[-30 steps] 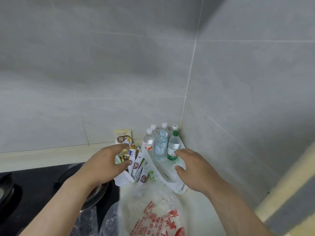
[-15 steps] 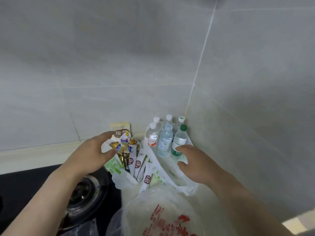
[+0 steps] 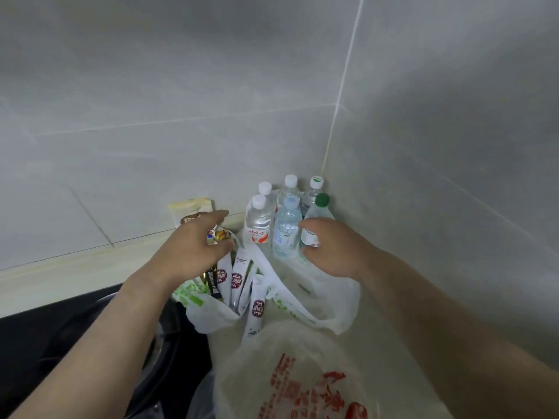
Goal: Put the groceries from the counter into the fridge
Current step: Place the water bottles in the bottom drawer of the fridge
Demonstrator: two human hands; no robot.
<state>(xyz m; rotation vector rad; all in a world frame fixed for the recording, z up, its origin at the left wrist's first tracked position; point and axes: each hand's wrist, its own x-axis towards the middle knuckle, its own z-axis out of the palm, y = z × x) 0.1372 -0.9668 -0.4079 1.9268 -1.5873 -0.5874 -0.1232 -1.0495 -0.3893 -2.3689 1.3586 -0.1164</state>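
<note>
Holds the left hand (image 3: pixel 193 246) over the mouth of a white plastic bag with green print (image 3: pixel 208 313), fingers spread and loose, gripping nothing. Under the palm, a bunch of slim white sachets (image 3: pixel 237 281) with round dark-red marks, standing up out of that bag among a few gold and dark wrappers. Just behind the fingertips, upright against the grey tiled wall (image 3: pixel 181 86), a pale snack packet (image 3: pixel 190 208), partly hidden by the hand.

Has the right hand (image 3: pixel 332 249) at the green-capped bottle (image 3: pixel 317 213), thumb above and fingers curved below, beside its label. Cannot tell whether closed round it or only close to it.

Groceries all on the counter (image 3: pixel 90 261), crowded into the wall corner. In the front row with the green-capped bottle, a red-labelled bottle (image 3: pixel 258 222) and a pale-blue bottle (image 3: pixel 286 231), all upright and touching. Behind them, three more bottles (image 3: pixel 291 184) tight against the tiles.

Nearest the camera, a translucent bag with red print (image 3: pixel 302 373), bulging and overlapping the white bag's lower edge. At the left, beneath the left forearm, a black stove top (image 3: pixel 60 343)
</note>
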